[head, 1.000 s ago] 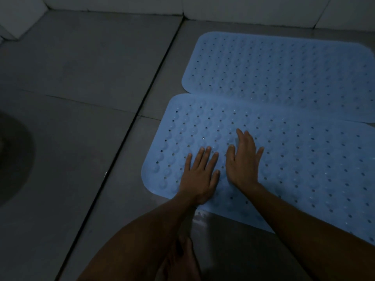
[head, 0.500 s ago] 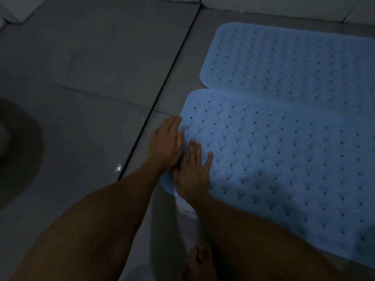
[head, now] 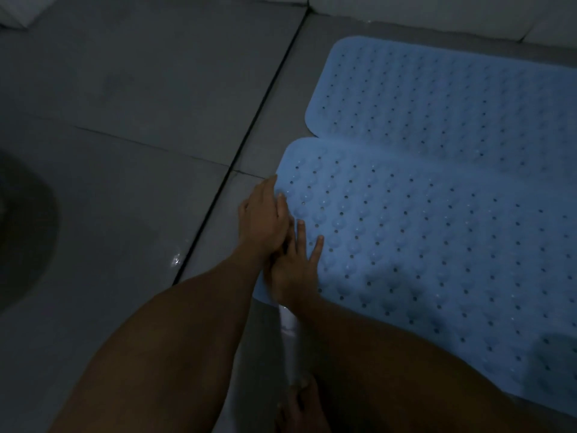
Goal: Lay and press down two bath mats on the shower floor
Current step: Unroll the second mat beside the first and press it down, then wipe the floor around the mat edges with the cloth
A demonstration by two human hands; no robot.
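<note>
Two blue perforated bath mats lie flat on the grey tiled shower floor [head: 150,98]. The far mat [head: 452,104] occupies the 1 o'clock area of the view, near the white wall base [head: 421,14]; the near mat [head: 437,245] occupies the 3 o'clock area, and its far edge meets or slightly overlaps the far mat's near edge. Both hands work at the near mat's left end. The left hand [head: 262,220] lies with fingers extended along the mat's left edge, pointing toward 12 o'clock, grasping nothing. The right hand [head: 293,267] rests flat on the mat, fingers spread and released, its index side tucked under the left hand. In this dim light the left fingertips appear to touch the mat's edge. A bare foot [head: 299,407] shows at 6 o'clock.
</note>
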